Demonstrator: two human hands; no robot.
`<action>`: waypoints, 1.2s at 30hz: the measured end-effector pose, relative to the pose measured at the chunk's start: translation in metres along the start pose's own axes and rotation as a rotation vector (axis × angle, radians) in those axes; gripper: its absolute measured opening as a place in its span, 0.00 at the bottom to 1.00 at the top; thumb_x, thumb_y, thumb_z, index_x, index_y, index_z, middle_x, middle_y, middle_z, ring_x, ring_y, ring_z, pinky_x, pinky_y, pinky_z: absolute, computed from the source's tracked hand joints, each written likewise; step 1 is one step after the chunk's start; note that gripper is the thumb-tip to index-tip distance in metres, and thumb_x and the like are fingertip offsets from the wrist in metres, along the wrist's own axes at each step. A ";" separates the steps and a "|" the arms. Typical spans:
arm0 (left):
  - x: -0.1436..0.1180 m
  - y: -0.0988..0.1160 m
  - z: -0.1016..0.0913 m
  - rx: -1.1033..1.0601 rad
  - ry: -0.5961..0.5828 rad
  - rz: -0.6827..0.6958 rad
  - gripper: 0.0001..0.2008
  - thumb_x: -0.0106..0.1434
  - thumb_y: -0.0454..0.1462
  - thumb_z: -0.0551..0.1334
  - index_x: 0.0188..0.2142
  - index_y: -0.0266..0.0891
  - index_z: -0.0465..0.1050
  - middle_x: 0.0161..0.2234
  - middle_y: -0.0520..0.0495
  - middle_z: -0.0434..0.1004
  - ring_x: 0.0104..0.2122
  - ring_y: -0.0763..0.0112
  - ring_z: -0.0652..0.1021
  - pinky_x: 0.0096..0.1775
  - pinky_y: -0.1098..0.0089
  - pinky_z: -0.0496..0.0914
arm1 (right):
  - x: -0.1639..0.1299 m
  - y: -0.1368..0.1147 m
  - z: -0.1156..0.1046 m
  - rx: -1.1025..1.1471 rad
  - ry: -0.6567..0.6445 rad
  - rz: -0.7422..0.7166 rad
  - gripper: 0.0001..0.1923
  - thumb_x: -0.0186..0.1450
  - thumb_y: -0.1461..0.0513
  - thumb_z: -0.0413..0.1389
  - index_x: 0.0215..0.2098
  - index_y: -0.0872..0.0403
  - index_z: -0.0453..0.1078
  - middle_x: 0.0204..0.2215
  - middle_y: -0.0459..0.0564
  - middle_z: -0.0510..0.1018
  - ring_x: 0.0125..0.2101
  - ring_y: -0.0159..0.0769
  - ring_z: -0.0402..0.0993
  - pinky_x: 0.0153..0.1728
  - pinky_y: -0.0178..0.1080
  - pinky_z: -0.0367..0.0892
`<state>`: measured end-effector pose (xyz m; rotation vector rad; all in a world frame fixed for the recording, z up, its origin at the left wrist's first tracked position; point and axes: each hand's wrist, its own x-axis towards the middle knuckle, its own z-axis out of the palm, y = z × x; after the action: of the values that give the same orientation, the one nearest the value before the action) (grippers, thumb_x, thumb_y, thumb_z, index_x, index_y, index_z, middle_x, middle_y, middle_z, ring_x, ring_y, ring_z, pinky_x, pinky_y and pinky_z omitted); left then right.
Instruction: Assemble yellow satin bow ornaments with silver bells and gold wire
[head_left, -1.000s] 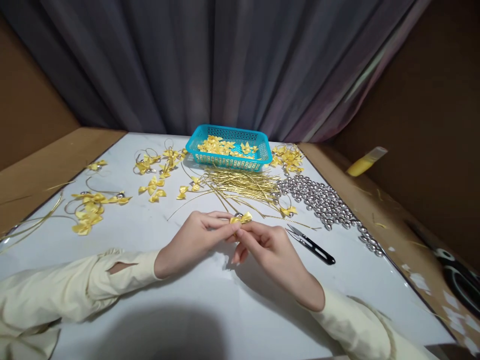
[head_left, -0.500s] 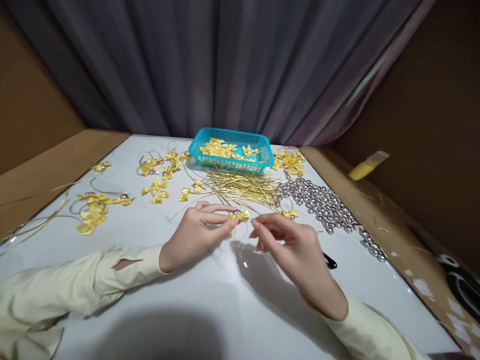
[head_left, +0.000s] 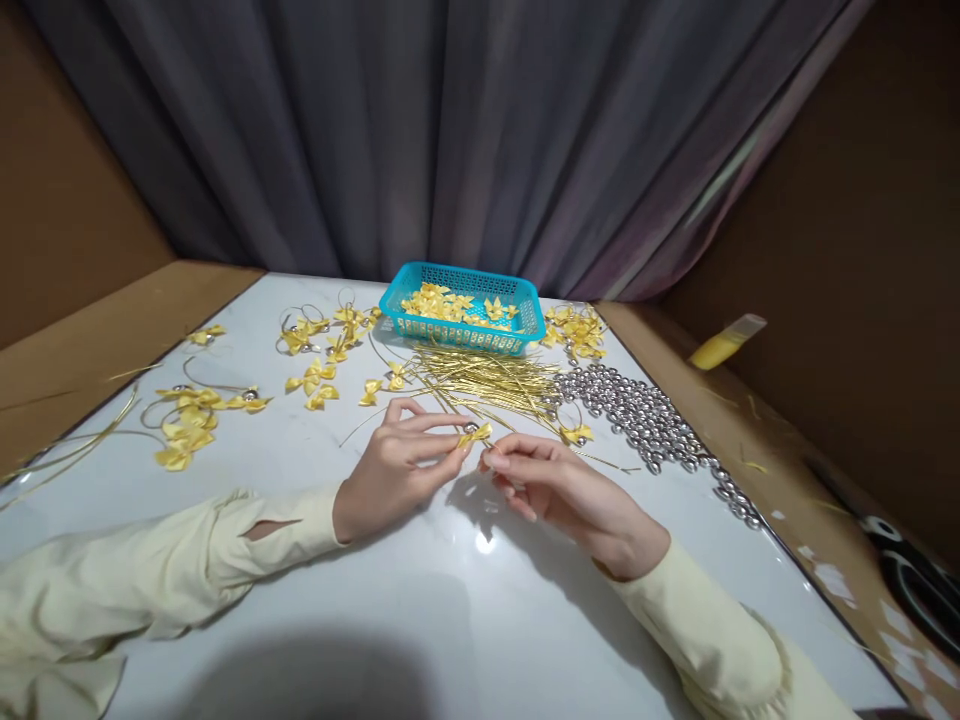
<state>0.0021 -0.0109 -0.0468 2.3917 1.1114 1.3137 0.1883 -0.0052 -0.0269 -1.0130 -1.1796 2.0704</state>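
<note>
A small yellow ribbon bow with a round silver bead at its upper edge is pinched by my left hand between thumb and fingertips. Just right of it, my right hand is closed in a pinch at a thin gold cord beside the bow, mostly hidden by the fingertips. Both hands are above the white table, fingertips nearly meeting. Behind them lies a pile of cut gold cords. Another bow with a cord loop rests behind my right hand.
A blue plastic basket holding yellow bows stands at the back. Many silver beads spread along the right. Beaded bows with cords lie at left, more bows at back right. Black-handled scissors and a yellow tube are beyond the right edge.
My right hand has moved left and closed its fingertips beside the bow. My left hand still holds the bow, which has tilted slightly. The view has shifted a little.
</note>
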 end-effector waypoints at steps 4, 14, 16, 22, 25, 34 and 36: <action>-0.001 -0.001 0.002 0.049 -0.041 0.021 0.12 0.60 0.32 0.58 0.23 0.39 0.75 0.30 0.47 0.82 0.35 0.63 0.80 0.42 0.60 0.60 | -0.002 -0.005 -0.002 -0.118 -0.019 -0.047 0.06 0.58 0.60 0.58 0.30 0.56 0.68 0.17 0.39 0.66 0.15 0.21 0.56 0.16 0.27 0.52; -0.009 -0.002 0.005 0.054 -0.189 0.063 0.12 0.61 0.29 0.55 0.26 0.40 0.75 0.30 0.50 0.82 0.37 0.66 0.80 0.45 0.61 0.56 | -0.004 0.005 0.006 -0.984 0.244 -0.564 0.06 0.62 0.65 0.52 0.32 0.55 0.71 0.25 0.45 0.75 0.21 0.26 0.64 0.22 0.31 0.61; -0.008 -0.001 0.004 0.062 -0.216 0.086 0.13 0.62 0.29 0.55 0.25 0.38 0.74 0.27 0.50 0.81 0.38 0.65 0.79 0.45 0.61 0.55 | -0.004 0.008 0.006 -1.028 0.259 -0.630 0.07 0.62 0.65 0.51 0.32 0.55 0.71 0.25 0.46 0.75 0.22 0.27 0.66 0.24 0.31 0.62; -0.008 0.000 0.005 0.094 -0.222 0.133 0.13 0.63 0.28 0.53 0.24 0.37 0.71 0.25 0.50 0.81 0.40 0.65 0.79 0.44 0.62 0.55 | -0.002 0.012 0.005 -1.078 0.328 -0.704 0.07 0.64 0.65 0.49 0.34 0.56 0.70 0.27 0.48 0.75 0.23 0.28 0.67 0.24 0.32 0.62; -0.010 -0.001 0.006 0.092 -0.211 0.143 0.12 0.63 0.28 0.53 0.26 0.37 0.72 0.26 0.50 0.81 0.40 0.65 0.79 0.44 0.61 0.55 | 0.000 0.012 0.004 -1.058 0.398 -0.688 0.07 0.63 0.64 0.50 0.33 0.55 0.70 0.28 0.48 0.76 0.23 0.28 0.67 0.24 0.32 0.62; -0.011 -0.002 0.005 0.080 -0.205 0.200 0.11 0.63 0.27 0.53 0.31 0.36 0.73 0.30 0.47 0.82 0.41 0.65 0.79 0.43 0.61 0.55 | 0.001 0.002 0.000 -0.873 0.376 -0.415 0.07 0.60 0.61 0.54 0.30 0.55 0.72 0.19 0.44 0.72 0.16 0.26 0.60 0.17 0.30 0.57; -0.011 -0.002 0.005 0.087 -0.212 0.201 0.11 0.63 0.27 0.53 0.31 0.37 0.72 0.30 0.47 0.82 0.41 0.65 0.78 0.43 0.61 0.55 | 0.001 -0.001 0.000 -0.803 0.357 -0.345 0.07 0.59 0.61 0.55 0.30 0.56 0.72 0.16 0.43 0.69 0.15 0.25 0.59 0.16 0.30 0.56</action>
<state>0.0018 -0.0162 -0.0575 2.6915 0.9070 1.0522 0.1879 -0.0046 -0.0265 -1.3272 -1.8668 1.0764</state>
